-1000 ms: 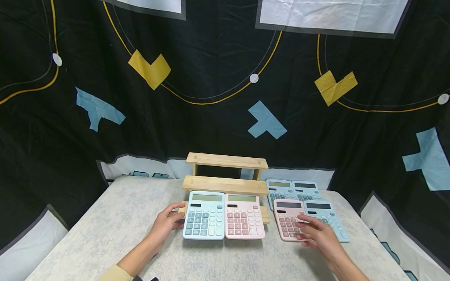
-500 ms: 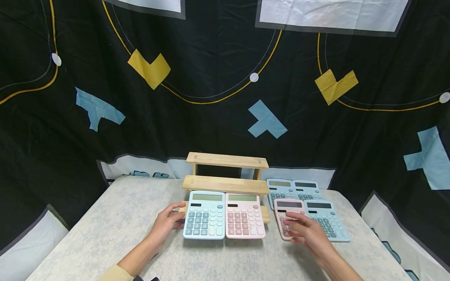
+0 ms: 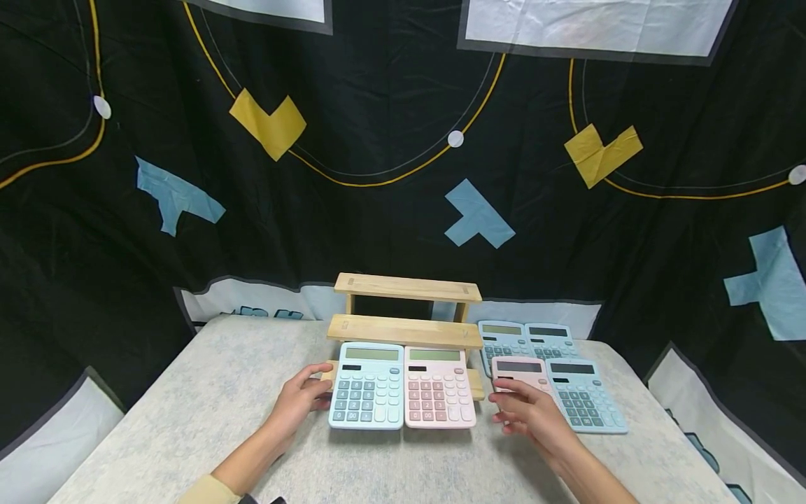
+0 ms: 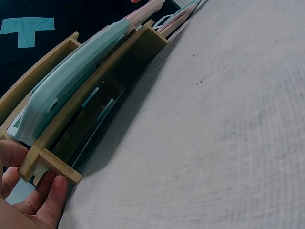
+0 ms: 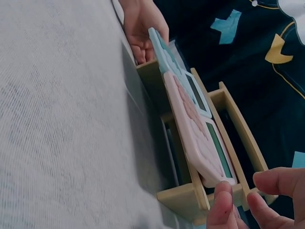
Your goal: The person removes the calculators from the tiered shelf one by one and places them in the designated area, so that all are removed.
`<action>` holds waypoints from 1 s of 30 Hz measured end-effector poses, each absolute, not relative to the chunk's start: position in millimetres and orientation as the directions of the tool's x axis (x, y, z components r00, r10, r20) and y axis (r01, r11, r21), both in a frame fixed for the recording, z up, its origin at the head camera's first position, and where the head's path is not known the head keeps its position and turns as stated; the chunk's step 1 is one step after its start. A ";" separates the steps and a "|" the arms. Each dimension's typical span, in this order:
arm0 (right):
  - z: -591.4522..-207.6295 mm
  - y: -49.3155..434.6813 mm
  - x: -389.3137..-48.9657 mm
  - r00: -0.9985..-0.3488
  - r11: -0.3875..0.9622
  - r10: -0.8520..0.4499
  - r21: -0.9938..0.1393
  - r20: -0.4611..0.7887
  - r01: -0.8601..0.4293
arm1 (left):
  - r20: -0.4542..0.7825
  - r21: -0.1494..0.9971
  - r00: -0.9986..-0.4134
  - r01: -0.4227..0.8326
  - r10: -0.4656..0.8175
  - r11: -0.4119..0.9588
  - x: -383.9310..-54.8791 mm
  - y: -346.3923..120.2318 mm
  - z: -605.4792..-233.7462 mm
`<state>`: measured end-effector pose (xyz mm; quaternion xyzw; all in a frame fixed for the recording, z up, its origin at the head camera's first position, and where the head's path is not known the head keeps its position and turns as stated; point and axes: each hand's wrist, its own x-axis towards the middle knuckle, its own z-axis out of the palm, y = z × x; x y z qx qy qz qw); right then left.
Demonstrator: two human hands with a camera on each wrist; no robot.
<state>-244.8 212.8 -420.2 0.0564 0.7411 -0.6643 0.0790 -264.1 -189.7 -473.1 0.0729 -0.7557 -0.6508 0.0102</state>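
Observation:
A light wooden tiered rack (image 3: pixel 403 331) stands on the table. On its lowest tier a blue calculator (image 3: pixel 366 399) and a pink calculator (image 3: pixel 439 392) lean side by side. My left hand (image 3: pixel 302 399) holds the rack's left end; in the left wrist view, its fingers (image 4: pixel 56 200) pinch the wooden corner. With fingers loosely spread and nothing in them, my right hand (image 3: pixel 529 416) hovers right of the rack. It partly hides another pink calculator (image 3: pixel 518 366) lying on the table. In the right wrist view, the right fingers (image 5: pixel 221 205) appear near the rack's right end.
Next to that pink calculator lies a blue calculator (image 3: pixel 588 402). Two more blue ones (image 3: pixel 502 339) are behind them, right of the rack. A dark patterned cloth (image 3: pixel 378 231) hangs behind the pale table (image 3: pixel 208 406).
My right hand has moved left, from the right-hand pair of calculators toward the rack, passing over the pink one. The left hand and the rack have stayed put.

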 end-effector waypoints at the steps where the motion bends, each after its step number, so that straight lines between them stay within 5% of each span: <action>1: -420.5 211.8 -245.3 -0.981 0.109 -0.029 -0.976 -0.193 0.189 | -0.080 0.985 -0.989 -0.098 -0.123 0.143 -264.2 -189.6 -473.2; 30: -439.7 186.0 -244.3 -0.973 0.144 -0.147 -0.977 -0.176 0.155 | -0.083 0.985 -0.989 -0.100 -0.121 0.139 -262.3 -188.3 -471.1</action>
